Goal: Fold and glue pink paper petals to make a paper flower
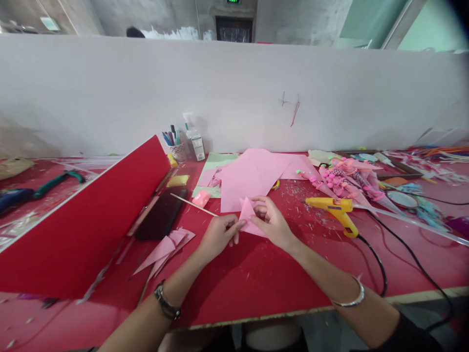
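A small folded piece of pink paper (246, 211) is held between both hands above the red table. My left hand (220, 234) pinches its lower left edge between thumb and fingers. On the other side, my right hand (273, 219) grips the paper with the thumb in front and the fingers behind. Large pink paper sheets (252, 171) lie just beyond the hands, over a pale green sheet (205, 171). To the left is a stack of folded pink paper pieces (169, 248). A thin stick (192, 204) points toward my left hand, near a pink lump in wrapping (201, 198).
A yellow glue gun (335, 210) with a black cord lies at right, before a heap of pink paper cones (348, 178). A red board (110, 215) leans at left beside a black phone (161, 215). A pen cup (178, 150) and bottle (196, 142) stand behind.
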Demonstrator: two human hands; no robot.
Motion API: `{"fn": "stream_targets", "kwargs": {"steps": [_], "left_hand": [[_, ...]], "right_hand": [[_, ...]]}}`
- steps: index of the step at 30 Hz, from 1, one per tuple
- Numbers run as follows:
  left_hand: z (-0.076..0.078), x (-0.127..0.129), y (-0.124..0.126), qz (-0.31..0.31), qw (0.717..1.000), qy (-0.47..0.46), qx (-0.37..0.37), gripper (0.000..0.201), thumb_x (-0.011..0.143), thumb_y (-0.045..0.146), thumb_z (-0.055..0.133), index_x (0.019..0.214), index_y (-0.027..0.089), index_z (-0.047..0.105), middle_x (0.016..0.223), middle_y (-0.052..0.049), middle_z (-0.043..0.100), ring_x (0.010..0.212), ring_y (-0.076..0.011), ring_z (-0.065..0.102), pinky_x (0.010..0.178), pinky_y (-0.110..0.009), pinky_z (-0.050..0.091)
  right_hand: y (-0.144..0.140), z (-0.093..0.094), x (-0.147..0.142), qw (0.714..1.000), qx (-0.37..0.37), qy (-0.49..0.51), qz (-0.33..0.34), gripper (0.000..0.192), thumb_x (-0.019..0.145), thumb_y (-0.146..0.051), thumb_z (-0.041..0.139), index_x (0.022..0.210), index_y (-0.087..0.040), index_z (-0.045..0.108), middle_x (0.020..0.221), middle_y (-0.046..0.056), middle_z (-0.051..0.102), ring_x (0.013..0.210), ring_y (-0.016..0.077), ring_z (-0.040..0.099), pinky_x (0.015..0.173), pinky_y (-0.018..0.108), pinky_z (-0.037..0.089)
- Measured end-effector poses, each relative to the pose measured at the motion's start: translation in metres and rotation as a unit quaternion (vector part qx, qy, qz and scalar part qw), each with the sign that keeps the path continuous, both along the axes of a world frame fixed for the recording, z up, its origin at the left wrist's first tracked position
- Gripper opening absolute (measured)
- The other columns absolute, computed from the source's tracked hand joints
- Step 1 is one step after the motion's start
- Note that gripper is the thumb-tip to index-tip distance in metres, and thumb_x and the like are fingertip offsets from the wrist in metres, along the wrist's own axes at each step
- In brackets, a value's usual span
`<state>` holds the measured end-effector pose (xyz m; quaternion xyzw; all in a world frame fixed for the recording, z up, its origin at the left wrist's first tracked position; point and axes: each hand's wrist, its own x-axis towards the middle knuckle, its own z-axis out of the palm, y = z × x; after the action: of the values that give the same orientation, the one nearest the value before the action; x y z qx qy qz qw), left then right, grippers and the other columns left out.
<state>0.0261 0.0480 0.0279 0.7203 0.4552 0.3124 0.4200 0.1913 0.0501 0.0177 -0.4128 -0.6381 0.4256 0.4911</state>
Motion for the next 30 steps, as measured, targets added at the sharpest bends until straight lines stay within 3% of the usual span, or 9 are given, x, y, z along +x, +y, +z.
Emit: {"fn": "stream_targets", "kwargs": {"steps": [2, 5, 7, 11, 19, 22, 25, 27, 30], "left_hand": [[0.0005, -0.0001, -0.0002, -0.002, 1.0, 0.002, 0.001, 0.036, 0.08, 0.039, 0.046, 0.052, 0.017, 0.043, 0.042, 0.005, 0.05, 0.035, -0.0061, 0.045, 0.04, -0.016, 0.033], [0.001, -0.0003, 0.0004, -0.012, 1.0, 0.009, 0.014, 0.036, 0.082, 0.038, 0.043, 0.053, 0.017, 0.044, 0.043, 0.005, 0.049, 0.037, -0.0063, 0.045, 0.041, -0.016, 0.033], [0.0003, -0.0003, 0.0013, -0.021, 0.999, 0.021, 0.037, 0.036, 0.082, 0.037, 0.042, 0.053, 0.016, 0.045, 0.044, 0.005, 0.05, 0.039, -0.0065, 0.045, 0.043, -0.017, 0.033], [-0.0025, 0.0003, 0.003, -0.04, 0.997, 0.029, 0.06, 0.031, 0.082, 0.036, 0.043, 0.059, 0.016, 0.047, 0.048, 0.004, 0.052, 0.043, -0.0072, 0.047, 0.045, -0.017, 0.034], [-0.0013, 0.0004, 0.003, -0.089, 0.992, -0.06, -0.071, 0.031, 0.085, 0.039, 0.036, 0.069, 0.015, 0.047, 0.046, 0.005, 0.051, 0.032, -0.0054, 0.043, 0.035, -0.015, 0.032], [0.0003, -0.0006, 0.0039, -0.08, 0.988, -0.087, -0.103, 0.031, 0.085, 0.04, 0.037, 0.066, 0.016, 0.043, 0.044, 0.006, 0.052, 0.029, -0.0042, 0.041, 0.033, -0.014, 0.029], [0.0024, -0.0015, 0.005, -0.043, 0.986, -0.113, -0.118, 0.033, 0.085, 0.041, 0.037, 0.063, 0.016, 0.04, 0.037, 0.007, 0.048, 0.026, -0.0043, 0.039, 0.033, -0.014, 0.027], [0.0035, -0.0018, 0.0054, -0.034, 0.984, -0.124, -0.127, 0.033, 0.085, 0.041, 0.036, 0.064, 0.016, 0.041, 0.035, 0.008, 0.047, 0.026, -0.0047, 0.038, 0.033, -0.015, 0.027], [0.0038, -0.002, 0.0056, -0.037, 0.981, -0.128, -0.139, 0.032, 0.085, 0.041, 0.036, 0.069, 0.015, 0.046, 0.035, 0.007, 0.048, 0.026, -0.005, 0.039, 0.033, -0.015, 0.028]], "right_hand": [[-0.0008, 0.0026, 0.0001, 0.999, -0.037, 0.006, 0.02, 0.036, 0.074, -0.024, 0.055, 0.107, -0.018, 0.042, 0.07, -0.001, 0.055, 0.064, 0.0112, 0.054, 0.055, 0.022, 0.042], [-0.0024, 0.0059, -0.0001, 0.993, -0.099, -0.017, 0.062, 0.019, 0.075, -0.031, 0.053, 0.084, -0.014, 0.054, 0.064, 0.001, 0.057, 0.054, 0.0113, 0.056, 0.047, 0.022, 0.042], [-0.0032, 0.0065, -0.0003, 0.991, -0.117, -0.041, 0.056, 0.021, 0.075, -0.034, 0.052, 0.072, -0.013, 0.055, 0.056, 0.0, 0.057, 0.045, 0.0107, 0.054, 0.04, 0.021, 0.04], [-0.0035, 0.0044, 0.0003, 0.991, -0.117, -0.06, 0.031, 0.024, 0.074, -0.037, 0.054, 0.068, -0.014, 0.054, 0.05, -0.001, 0.057, 0.04, 0.0111, 0.055, 0.036, 0.019, 0.038], [-0.0068, 0.002, -0.0002, 0.986, -0.13, -0.058, 0.08, 0.039, 0.08, -0.048, 0.041, 0.066, -0.014, 0.053, 0.049, 0.001, 0.058, 0.038, 0.0112, 0.054, 0.033, 0.019, 0.037], [-0.0048, 0.0032, 0.0017, 0.993, -0.093, -0.06, 0.051, 0.038, 0.084, -0.044, 0.034, 0.07, -0.015, 0.055, 0.052, 0.001, 0.058, 0.044, 0.0119, 0.055, 0.039, 0.021, 0.04], [-0.0002, 0.0039, 0.005, 0.999, 0.002, -0.041, 0.0, 0.025, 0.085, -0.034, 0.038, 0.097, -0.02, 0.055, 0.072, 0.002, 0.061, 0.066, 0.0139, 0.058, 0.056, 0.024, 0.046], [0.0022, 0.0039, 0.0068, 0.998, 0.055, -0.033, 0.011, 0.026, 0.084, -0.028, 0.042, 0.107, -0.024, 0.051, 0.088, 0.003, 0.059, 0.08, 0.0142, 0.056, 0.067, 0.027, 0.046], [0.003, 0.004, 0.0083, 0.992, 0.101, -0.049, 0.06, 0.023, 0.083, -0.024, 0.044, 0.101, -0.026, 0.058, 0.094, 0.004, 0.055, 0.086, 0.014, 0.053, 0.073, 0.028, 0.044]]}}
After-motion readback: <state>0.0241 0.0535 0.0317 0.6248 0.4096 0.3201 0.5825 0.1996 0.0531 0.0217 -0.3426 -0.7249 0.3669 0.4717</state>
